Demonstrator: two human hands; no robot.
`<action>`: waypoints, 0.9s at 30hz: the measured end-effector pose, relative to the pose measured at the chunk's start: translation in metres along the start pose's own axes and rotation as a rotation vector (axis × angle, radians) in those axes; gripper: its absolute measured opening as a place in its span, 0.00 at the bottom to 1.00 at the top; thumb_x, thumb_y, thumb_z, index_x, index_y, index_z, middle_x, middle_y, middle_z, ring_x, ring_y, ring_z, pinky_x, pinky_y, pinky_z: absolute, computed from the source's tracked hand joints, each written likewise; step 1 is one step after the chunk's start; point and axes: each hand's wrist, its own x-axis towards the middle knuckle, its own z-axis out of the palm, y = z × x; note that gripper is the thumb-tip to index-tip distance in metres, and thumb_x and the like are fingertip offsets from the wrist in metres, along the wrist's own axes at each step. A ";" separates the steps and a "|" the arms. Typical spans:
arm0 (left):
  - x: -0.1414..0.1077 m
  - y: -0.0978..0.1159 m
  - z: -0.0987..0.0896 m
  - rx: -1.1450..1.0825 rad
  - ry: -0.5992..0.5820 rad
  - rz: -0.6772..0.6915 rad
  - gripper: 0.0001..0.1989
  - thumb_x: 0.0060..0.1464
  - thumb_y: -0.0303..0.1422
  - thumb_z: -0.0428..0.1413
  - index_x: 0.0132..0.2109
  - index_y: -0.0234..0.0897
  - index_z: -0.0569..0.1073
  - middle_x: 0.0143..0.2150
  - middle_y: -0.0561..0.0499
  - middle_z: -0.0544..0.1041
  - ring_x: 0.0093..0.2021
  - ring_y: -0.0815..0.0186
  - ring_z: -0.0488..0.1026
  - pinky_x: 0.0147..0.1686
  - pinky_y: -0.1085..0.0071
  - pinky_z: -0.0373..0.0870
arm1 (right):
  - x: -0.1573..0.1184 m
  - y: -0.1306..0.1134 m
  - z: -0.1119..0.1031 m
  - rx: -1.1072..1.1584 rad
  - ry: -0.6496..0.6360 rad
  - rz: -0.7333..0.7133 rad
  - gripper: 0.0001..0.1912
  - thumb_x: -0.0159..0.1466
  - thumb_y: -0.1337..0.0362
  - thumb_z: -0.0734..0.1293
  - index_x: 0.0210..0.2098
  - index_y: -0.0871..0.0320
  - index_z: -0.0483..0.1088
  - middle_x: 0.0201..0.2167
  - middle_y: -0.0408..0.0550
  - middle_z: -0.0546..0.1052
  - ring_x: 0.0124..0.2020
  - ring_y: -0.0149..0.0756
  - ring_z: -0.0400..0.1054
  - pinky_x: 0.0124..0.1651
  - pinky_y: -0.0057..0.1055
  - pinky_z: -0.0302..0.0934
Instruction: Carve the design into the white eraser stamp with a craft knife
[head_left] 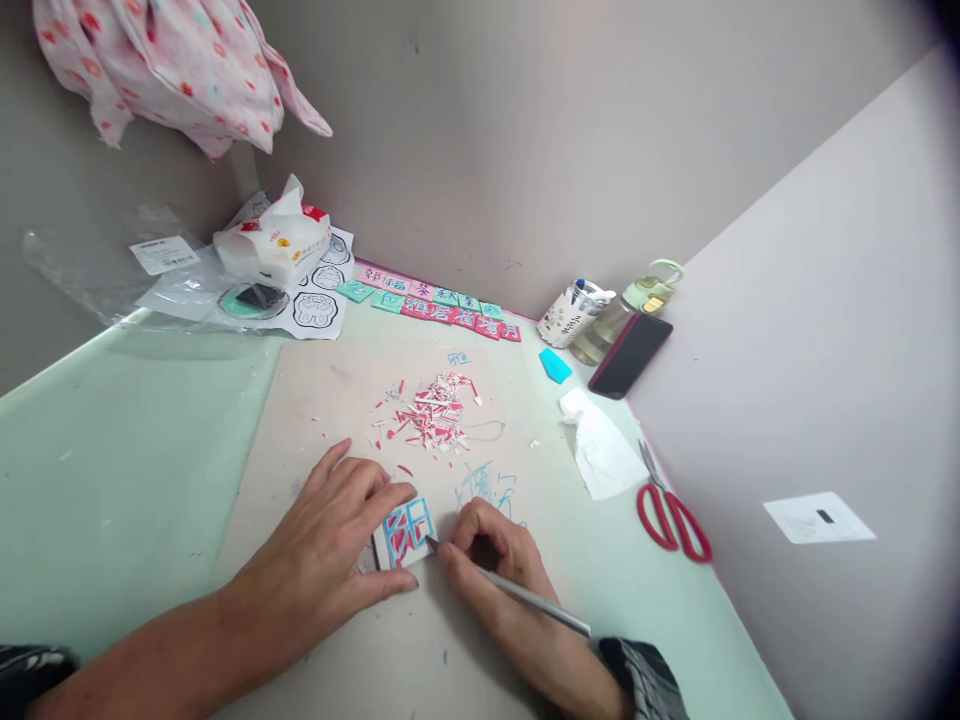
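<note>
A small rubber carving block [409,532] lies on the mat, white on top, with a character outlined in blue and red showing where the surface is cut away. My left hand [349,525] grips it from the left, thumb on the lower edge and index finger along the upper one. In my right hand [495,560] is a slim silver craft knife [536,601], its tip at the block's right side. Red and white shavings [433,415] form a heap beyond my hands. Blue pen scribbles [484,487] mark the mat above my right hand.
Finished-looking red, pink and green character tiles [450,310] line the back edge. A tissue pack [274,240] sits back left on printed sheets. Along the right are a pen cup [566,318], bottle [600,330], phone [631,355], crumpled tissue [600,445] and red-handled scissors [673,515].
</note>
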 end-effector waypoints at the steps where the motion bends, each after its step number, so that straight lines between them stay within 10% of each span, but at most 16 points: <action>1: -0.001 0.000 0.001 0.001 -0.013 0.014 0.30 0.50 0.35 0.70 0.58 0.40 0.69 0.45 0.52 0.74 0.49 0.55 0.72 0.68 0.44 0.48 | 0.000 0.001 0.001 0.000 0.009 -0.001 0.11 0.65 0.66 0.64 0.27 0.54 0.60 0.25 0.38 0.63 0.28 0.31 0.54 0.31 0.29 0.50; 18: -0.006 0.011 0.004 -0.062 -0.017 -0.030 0.30 0.41 0.32 0.75 0.49 0.42 0.69 0.47 0.51 0.71 0.55 0.52 0.69 0.70 0.44 0.46 | 0.003 0.006 0.010 0.074 0.099 0.023 0.10 0.63 0.63 0.67 0.26 0.54 0.63 0.25 0.39 0.67 0.28 0.32 0.58 0.32 0.29 0.54; 27: -0.008 0.001 -0.005 -0.082 -0.163 0.017 0.29 0.53 0.25 0.64 0.60 0.47 0.66 0.47 0.53 0.75 0.51 0.57 0.71 0.69 0.46 0.50 | 0.003 0.006 0.008 0.063 0.104 0.008 0.13 0.64 0.59 0.68 0.26 0.55 0.63 0.25 0.39 0.66 0.28 0.32 0.57 0.31 0.29 0.54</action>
